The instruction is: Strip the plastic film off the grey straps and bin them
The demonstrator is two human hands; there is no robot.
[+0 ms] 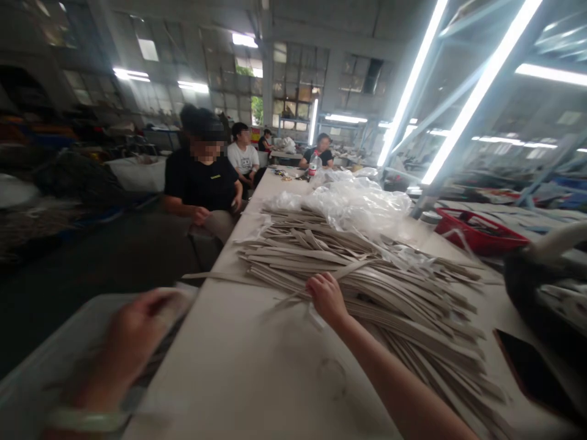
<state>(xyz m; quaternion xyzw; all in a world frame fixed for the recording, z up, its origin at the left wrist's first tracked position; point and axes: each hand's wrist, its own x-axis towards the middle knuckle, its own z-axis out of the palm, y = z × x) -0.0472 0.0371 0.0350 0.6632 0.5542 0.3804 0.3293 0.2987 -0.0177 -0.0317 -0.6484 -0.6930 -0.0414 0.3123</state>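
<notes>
A broad pile of long flat grey-beige strips lies across the table. My right hand is at the pile's near left edge, its fingers closed around a strip that runs back over the others. Over the table's left edge and above a translucent bin, my left hand is smeared by motion. Its fingers look curled together, with something pale at the fingertips that I cannot make out. One strip sticks out past the table's left edge.
Clear plastic bags lie behind the strips. A red basket and a dark phone are on the right. The translucent bin stands at lower left. A person in black sits beyond it; others sit farther back. A bottle stands far down the table.
</notes>
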